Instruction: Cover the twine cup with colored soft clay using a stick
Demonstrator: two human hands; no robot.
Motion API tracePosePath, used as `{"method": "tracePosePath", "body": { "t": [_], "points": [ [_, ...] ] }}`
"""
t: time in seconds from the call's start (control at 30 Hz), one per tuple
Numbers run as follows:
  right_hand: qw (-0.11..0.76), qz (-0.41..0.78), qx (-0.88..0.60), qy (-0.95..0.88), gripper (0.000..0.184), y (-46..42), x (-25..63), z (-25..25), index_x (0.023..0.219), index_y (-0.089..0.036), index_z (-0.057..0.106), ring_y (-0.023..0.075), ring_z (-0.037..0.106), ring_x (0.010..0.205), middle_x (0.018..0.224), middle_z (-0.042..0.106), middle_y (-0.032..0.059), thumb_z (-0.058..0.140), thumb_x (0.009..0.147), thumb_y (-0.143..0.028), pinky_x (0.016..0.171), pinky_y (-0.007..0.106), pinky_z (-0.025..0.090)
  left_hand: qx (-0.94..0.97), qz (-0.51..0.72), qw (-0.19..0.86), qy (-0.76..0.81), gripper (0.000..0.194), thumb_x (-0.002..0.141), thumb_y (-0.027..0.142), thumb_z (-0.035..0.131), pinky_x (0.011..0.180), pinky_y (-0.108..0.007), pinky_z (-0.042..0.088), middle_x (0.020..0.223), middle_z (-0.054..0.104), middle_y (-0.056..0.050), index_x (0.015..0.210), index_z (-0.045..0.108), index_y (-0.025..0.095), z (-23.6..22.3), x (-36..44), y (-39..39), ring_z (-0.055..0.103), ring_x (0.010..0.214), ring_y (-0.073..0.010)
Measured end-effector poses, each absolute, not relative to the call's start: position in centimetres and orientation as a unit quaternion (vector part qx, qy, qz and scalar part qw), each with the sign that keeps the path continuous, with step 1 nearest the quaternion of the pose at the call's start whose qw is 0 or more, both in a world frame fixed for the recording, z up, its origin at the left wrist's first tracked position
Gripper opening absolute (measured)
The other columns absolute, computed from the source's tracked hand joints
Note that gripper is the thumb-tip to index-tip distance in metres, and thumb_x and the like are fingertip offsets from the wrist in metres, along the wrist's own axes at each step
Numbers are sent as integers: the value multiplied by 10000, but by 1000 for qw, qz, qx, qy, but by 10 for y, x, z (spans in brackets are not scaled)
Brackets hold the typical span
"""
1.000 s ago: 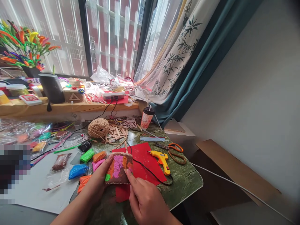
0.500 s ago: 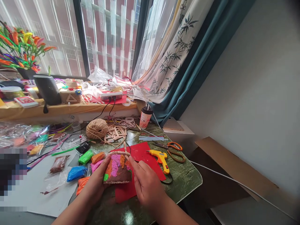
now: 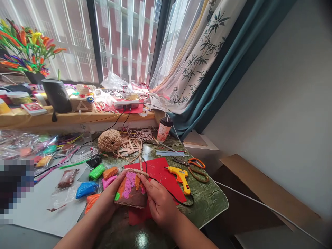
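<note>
Clay-covered cup (image 3: 131,189) gripped between your hands — left hand (image 3: 107,200) closed on its side, right hand (image 3: 159,204) clasping the other, over red felt sheet (image 3: 162,173), yellow glue gun (image 3: 181,176) nearby.

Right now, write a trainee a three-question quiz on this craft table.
1. True or false: both hands hold the clay-covered pot.
2. Which lies right of the glue gun? A) twine ball B) scissors C) blue clay bag
3. Fill in: the pot sits over a ___ sheet.

Key: 1 true, the left hand and right hand grip its sides. 2 B, the scissors. 3 red.
</note>
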State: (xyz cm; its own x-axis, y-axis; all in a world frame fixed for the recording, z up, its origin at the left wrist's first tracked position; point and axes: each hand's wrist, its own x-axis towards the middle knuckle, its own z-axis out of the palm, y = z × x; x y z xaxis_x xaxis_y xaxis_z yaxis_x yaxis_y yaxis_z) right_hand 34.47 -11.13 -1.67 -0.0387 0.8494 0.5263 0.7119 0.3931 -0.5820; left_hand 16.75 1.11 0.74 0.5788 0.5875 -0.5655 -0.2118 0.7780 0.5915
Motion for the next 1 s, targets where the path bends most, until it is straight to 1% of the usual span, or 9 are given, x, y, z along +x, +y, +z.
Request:
{"method": "tracePosePath", "body": {
  "t": [0.17, 0.23, 0.33, 0.43, 0.53, 0.63, 0.8, 0.9, 1.0],
  "points": [
    [418, 93, -526, -734, 714, -111, 347, -11, 1741, -281, 291, 278, 705, 1013, 1174, 719, 129, 419, 1053, -140, 906, 422, 636, 248, 216, 858, 394, 518, 968, 463, 752, 804, -385, 681, 1102, 871, -174, 1346, 723, 109, 4, 167, 13, 856, 974, -335],
    [412, 96, -522, -741, 729, -111, 348, -8, 1739, -284, 297, 283, 704, 1047, 1192, 714, 129, 422, 1036, -132, 928, 430, 631, 253, 216, 857, 395, 525, 964, 472, 757, 806, -386, 679, 1095, 872, -172, 1348, 724, 115, 5, 167, 12, 858, 952, -331],
    [392, 96, -523, -751, 721, -111, 348, -6, 1735, -283, 312, 288, 703, 1028, 1115, 705, 115, 421, 1035, -149, 917, 430, 628, 251, 229, 850, 403, 467, 981, 415, 739, 839, -389, 677, 1097, 872, -168, 1337, 735, 112, 13, 169, 10, 855, 977, -333],
    [378, 87, -521, -761, 708, -111, 348, -5, 1736, -278, 312, 283, 697, 970, 1032, 687, 98, 414, 1044, -169, 886, 423, 625, 245, 240, 834, 433, 420, 1006, 369, 700, 772, -363, 680, 1049, 878, -155, 1335, 735, 109, 22, 170, 7, 860, 933, -319],
    [364, 79, -519, -769, 713, -112, 348, -4, 1731, -287, 319, 272, 682, 929, 1026, 684, 91, 431, 1039, -158, 856, 409, 616, 245, 238, 828, 445, 445, 1013, 376, 687, 711, -355, 679, 1018, 879, -153, 1359, 713, 99, 25, 171, 5, 861, 857, -308],
    [351, 75, -516, -778, 697, -114, 347, -2, 1719, -285, 338, 263, 658, 891, 1024, 685, 89, 447, 1044, -156, 809, 389, 597, 244, 238, 828, 444, 460, 1020, 369, 673, 685, -350, 676, 1023, 875, -165, 1377, 691, 79, 24, 172, 5, 860, 853, -309],
    [340, 48, -502, -794, 659, -119, 341, 3, 1709, -262, 328, 250, 603, 790, 943, 664, 71, 402, 1062, -156, 686, 353, 524, 244, 240, 836, 428, 414, 1030, 338, 657, 689, -338, 679, 991, 878, -148, 1361, 711, 97, 27, 172, 4, 862, 879, -303],
    [324, 26, -488, -810, 648, -123, 339, 6, 1709, -245, 318, 250, 572, 752, 904, 646, 63, 398, 1070, -170, 646, 347, 488, 256, 233, 845, 408, 399, 1039, 349, 640, 709, -358, 685, 984, 878, -159, 1326, 733, 87, 26, 171, 4, 863, 870, -314],
    [330, 7, -478, -814, 678, -127, 343, 9, 1730, -242, 276, 250, 551, 728, 886, 629, 55, 402, 1068, -165, 624, 346, 478, 271, 229, 857, 373, 409, 1027, 365, 664, 764, -378, 689, 1032, 875, -179, 1310, 739, 79, 17, 170, 4, 859, 938, -332]
  ]
}}
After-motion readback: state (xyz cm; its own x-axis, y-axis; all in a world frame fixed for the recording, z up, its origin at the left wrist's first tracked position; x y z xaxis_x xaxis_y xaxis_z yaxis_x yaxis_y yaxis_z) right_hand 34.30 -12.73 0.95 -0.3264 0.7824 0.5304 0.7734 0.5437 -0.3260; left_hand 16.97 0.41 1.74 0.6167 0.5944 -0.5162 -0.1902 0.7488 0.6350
